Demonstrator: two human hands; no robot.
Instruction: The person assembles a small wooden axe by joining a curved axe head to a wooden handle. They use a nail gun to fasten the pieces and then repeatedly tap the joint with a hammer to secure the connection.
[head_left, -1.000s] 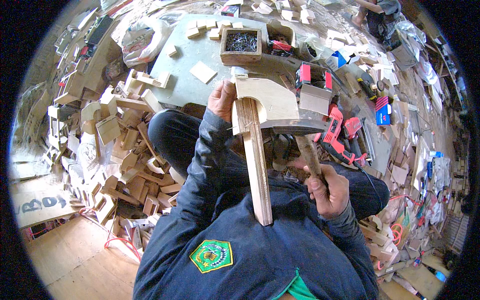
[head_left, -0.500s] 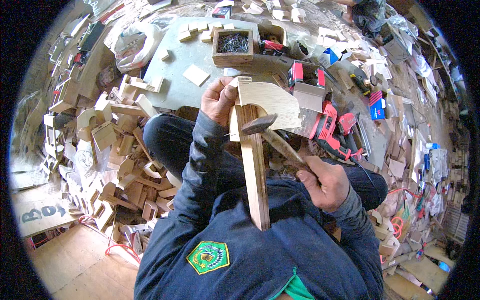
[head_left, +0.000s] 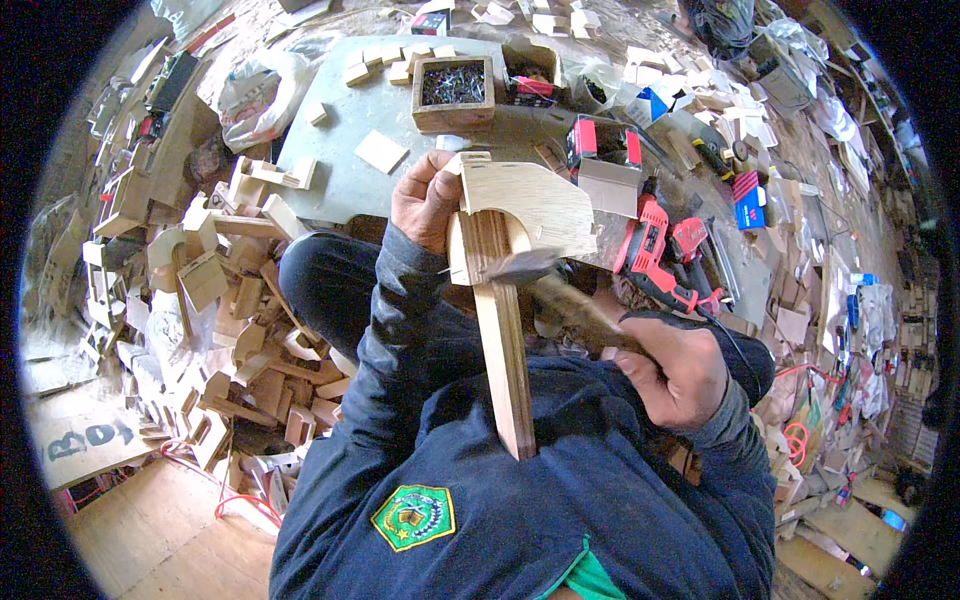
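Note:
My left hand point(head_left: 424, 203) grips the upper left corner of a wooden assembly whose curved plywood piece point(head_left: 535, 203) has a rounded cutout. Below it, a long wooden bar point(head_left: 506, 375) slants down, its lower end against my jacket. A thin nail-like point point(head_left: 444, 271) sticks out at the assembly's left side. With my right hand point(head_left: 675, 375) closed round its handle, a hammer point(head_left: 578, 306) lies slantwise across the bar. Its head, slightly blurred, is over the bar just below the cutout; I cannot tell whether they touch.
Ahead stands a grey-green table point(head_left: 340, 160) bearing a wooden box of nails point(head_left: 453, 85) and small wood blocks. A red power drill point(head_left: 650, 255) lies at the right beside an open cardboard box point(head_left: 610, 180). Cut wood pieces point(head_left: 240, 330) are heaped at my left.
The hammer head has dropped lower along the bar, and my right hand has shifted slightly right and down. My left hand keeps its grip on the wooden assembly.

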